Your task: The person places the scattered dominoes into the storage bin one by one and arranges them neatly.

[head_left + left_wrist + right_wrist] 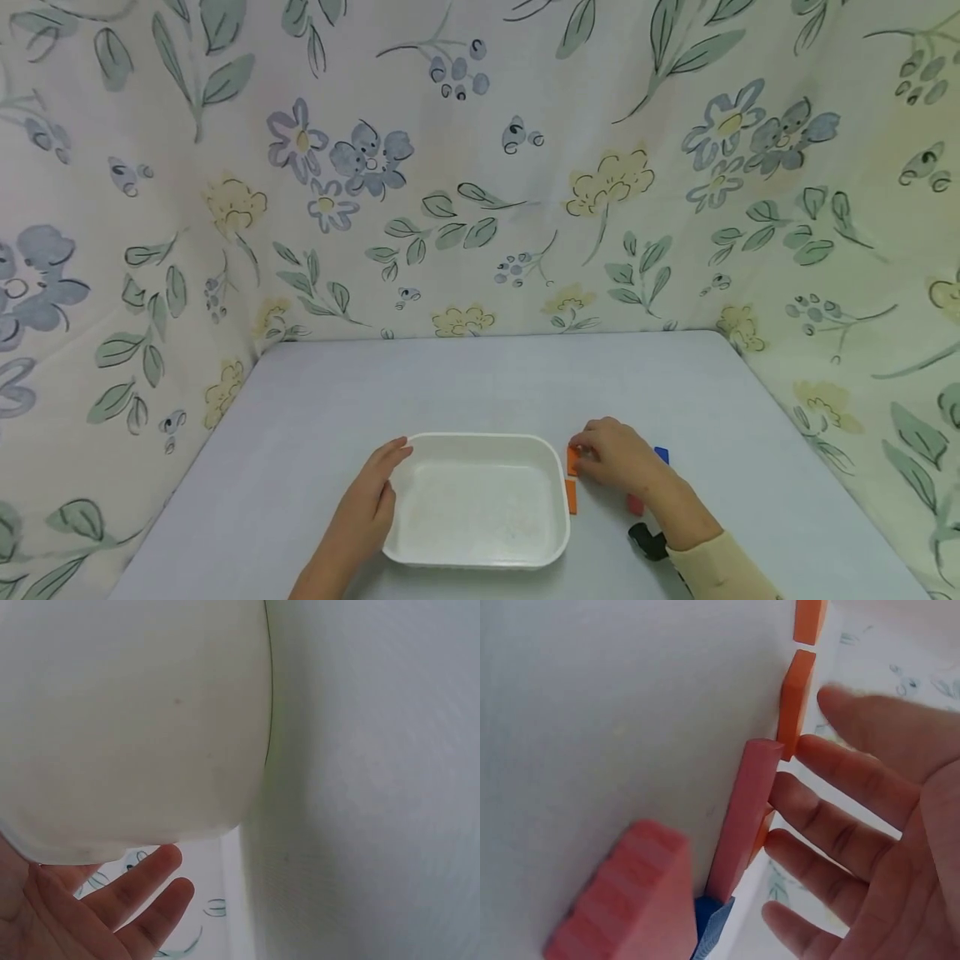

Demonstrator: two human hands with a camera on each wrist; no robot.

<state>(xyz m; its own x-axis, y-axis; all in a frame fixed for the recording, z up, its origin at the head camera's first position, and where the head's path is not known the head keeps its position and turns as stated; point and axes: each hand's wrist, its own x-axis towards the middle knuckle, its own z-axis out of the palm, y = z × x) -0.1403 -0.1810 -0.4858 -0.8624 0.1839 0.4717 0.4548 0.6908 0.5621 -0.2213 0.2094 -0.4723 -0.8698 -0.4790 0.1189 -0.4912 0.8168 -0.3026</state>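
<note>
A white tray [480,500] stands in front of me in the head view. My left hand [367,497] lies along its left side, fingers extended at the far left corner; the left wrist view shows these fingers [139,885] beside the tray's wall [150,712]. To the right of the tray, my right hand [615,454] reaches over an orange block [572,461]. In the right wrist view, the index fingertip meets the end of an orange block [796,705], while the thumb [836,705] stays apart from it. A second orange block [571,497] lies nearer me, against the tray's right side.
Partly behind my right arm are a red block [635,505] and a blue block [662,455]. A ridged red block [630,892] and a long red block [746,817] show in the right wrist view. Black gear [647,542] sits by my right wrist. Floral cloth [480,167] surrounds the table.
</note>
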